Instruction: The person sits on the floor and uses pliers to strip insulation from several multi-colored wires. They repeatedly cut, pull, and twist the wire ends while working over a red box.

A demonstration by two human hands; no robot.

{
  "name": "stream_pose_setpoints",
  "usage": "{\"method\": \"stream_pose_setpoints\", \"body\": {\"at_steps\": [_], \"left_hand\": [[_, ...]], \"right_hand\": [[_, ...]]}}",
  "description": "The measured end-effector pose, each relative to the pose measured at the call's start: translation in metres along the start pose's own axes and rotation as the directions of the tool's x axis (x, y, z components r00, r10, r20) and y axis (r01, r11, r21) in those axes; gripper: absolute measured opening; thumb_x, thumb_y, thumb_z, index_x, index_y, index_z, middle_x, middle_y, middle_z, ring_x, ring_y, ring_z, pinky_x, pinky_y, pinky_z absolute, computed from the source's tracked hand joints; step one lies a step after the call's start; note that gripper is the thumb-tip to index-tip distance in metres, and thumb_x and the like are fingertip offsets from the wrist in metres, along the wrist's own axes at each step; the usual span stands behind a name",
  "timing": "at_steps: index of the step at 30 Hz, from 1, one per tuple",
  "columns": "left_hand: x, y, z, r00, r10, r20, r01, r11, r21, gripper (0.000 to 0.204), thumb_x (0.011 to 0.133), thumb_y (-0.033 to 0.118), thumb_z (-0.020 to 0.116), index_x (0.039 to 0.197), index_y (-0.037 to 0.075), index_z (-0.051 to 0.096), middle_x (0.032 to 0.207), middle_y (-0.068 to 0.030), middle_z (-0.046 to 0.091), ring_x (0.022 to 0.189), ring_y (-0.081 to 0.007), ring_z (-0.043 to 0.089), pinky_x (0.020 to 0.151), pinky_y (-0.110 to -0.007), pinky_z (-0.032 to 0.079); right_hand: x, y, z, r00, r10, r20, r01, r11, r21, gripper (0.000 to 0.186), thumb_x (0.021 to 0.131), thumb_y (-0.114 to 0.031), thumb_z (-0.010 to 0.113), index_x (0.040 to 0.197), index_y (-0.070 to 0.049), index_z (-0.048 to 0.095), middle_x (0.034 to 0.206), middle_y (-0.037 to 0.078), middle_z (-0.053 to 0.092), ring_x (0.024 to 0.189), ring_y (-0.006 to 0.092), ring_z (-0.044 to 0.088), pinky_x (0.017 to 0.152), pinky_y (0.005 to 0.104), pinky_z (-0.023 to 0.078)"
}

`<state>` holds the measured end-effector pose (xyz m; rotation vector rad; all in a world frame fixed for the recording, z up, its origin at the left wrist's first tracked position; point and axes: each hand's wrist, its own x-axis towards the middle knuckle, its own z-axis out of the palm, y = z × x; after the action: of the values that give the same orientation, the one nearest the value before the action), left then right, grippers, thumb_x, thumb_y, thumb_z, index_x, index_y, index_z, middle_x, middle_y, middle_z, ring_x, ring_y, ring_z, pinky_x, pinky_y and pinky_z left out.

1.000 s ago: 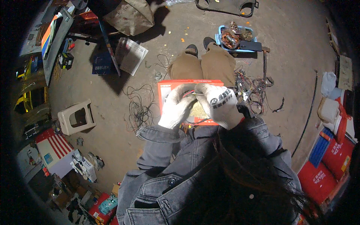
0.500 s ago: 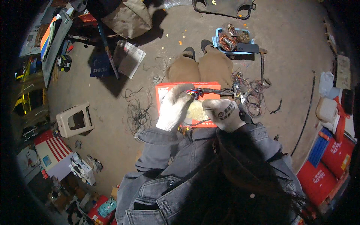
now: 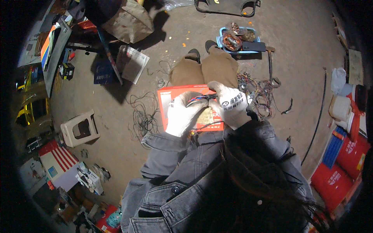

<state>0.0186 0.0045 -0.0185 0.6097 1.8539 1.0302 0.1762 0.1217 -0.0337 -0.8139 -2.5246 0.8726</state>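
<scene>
My gloved left hand (image 3: 182,114) and gloved right hand (image 3: 230,105) are closed on a bundle of coloured wires (image 3: 197,99) with dark wrapping, left fingers at the coloured strands, right fingers at the dark part. They are above a red and white flat box (image 3: 164,94) at my knees (image 3: 217,68). A pale yellowish patch (image 3: 206,117) shows on the box below my hands, with a dark cable (image 3: 208,125) across it. My fingertips are partly hidden.
Wire tangles (image 3: 143,116) (image 3: 260,97) lie either side. A blue tray (image 3: 252,49) with filled bags and a long-handled tool (image 3: 271,66) are ahead right. A plastic stool (image 3: 68,132) stands left, red containers (image 3: 330,186) right, a leaning board (image 3: 54,58) upper left.
Half a second ago my right hand was lower, apart from the dark wrapped bundle. It has risen and closed on it. My left hand still holds the coloured strands, slightly shifted.
</scene>
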Motion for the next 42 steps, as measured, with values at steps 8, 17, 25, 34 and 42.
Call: {"method": "stream_pose_setpoints", "body": {"at_steps": [8, 17, 25, 34, 42], "left_hand": [[-0.003, 0.001, 0.006, 0.999, -0.025, -0.039, 0.024, 0.999, -0.023, 0.024, 0.087, 0.011, 0.08, 0.105, -0.004, 0.076, 0.095, -0.0096, 0.077, 0.086, -0.0131, 0.07, 0.08, -0.029, 0.057], [-0.003, -0.001, 0.009, 0.994, 0.032, -0.105, -0.023, 0.996, 0.088, 0.021, 0.089, 0.013, 0.079, 0.1, -0.004, 0.076, 0.089, -0.0091, 0.076, 0.082, -0.0119, 0.069, 0.076, -0.028, 0.055], [-0.007, -0.002, 0.009, 0.985, 0.097, -0.144, -0.06, 0.969, 0.239, 0.024, 0.091, 0.022, 0.073, 0.102, 0.001, 0.078, 0.088, -0.0198, 0.077, 0.082, -0.029, 0.077, 0.073, -0.038, 0.057], [-0.005, 0.002, 0.008, 0.991, 0.077, -0.113, -0.049, 0.971, 0.235, 0.024, 0.09, 0.023, 0.075, 0.102, 0.003, 0.078, 0.091, -0.0188, 0.077, 0.085, -0.0321, 0.076, 0.077, -0.04, 0.057], [-0.017, 0.029, 0.004, 0.969, 0.233, -0.082, -0.164, 0.855, 0.492, 0.037, 0.084, 0.03, 0.081, 0.109, 0.004, 0.076, 0.098, -0.014, 0.078, 0.092, -0.0246, 0.074, 0.086, -0.036, 0.056]], "right_hand": [[0.012, 0.002, -0.022, 0.986, 0.004, 0.169, -0.032, 0.986, 0.162, 0.035, 0.088, -0.015, 0.076, 0.119, -0.003, 0.066, 0.106, 0.018, 0.073, 0.097, 0.0374, 0.071, 0.082, 0.0442, 0.056], [0.026, 0.008, -0.047, 0.904, 0.104, 0.414, -0.273, 0.887, 0.373, 0.043, 0.093, -0.025, 0.072, 0.126, 0.002, 0.065, 0.118, 0.024, 0.071, 0.112, 0.0371, 0.07, 0.094, 0.042, 0.055], [0.015, 0.003, -0.041, 0.925, 0.204, 0.321, -0.33, 0.85, 0.41, 0.043, 0.09, -0.028, 0.076, 0.121, 0.002, 0.068, 0.114, 0.022, 0.072, 0.105, 0.0352, 0.071, 0.091, 0.0403, 0.055], [0.001, 0.013, -0.011, 0.994, 0.037, 0.106, -0.068, 0.949, 0.308, 0.032, 0.085, -0.017, 0.082, 0.11, -0.001, 0.071, 0.102, 0.016, 0.073, 0.094, 0.0326, 0.071, 0.084, 0.0392, 0.056], [-0.003, 0.012, 0.002, 0.996, 0.092, 0.018, -0.092, 0.937, 0.337, 0.034, 0.081, -0.02, 0.081, 0.111, -0.009, 0.071, 0.101, 0.012, 0.073, 0.092, 0.0322, 0.071, 0.08, 0.0423, 0.056]]}}
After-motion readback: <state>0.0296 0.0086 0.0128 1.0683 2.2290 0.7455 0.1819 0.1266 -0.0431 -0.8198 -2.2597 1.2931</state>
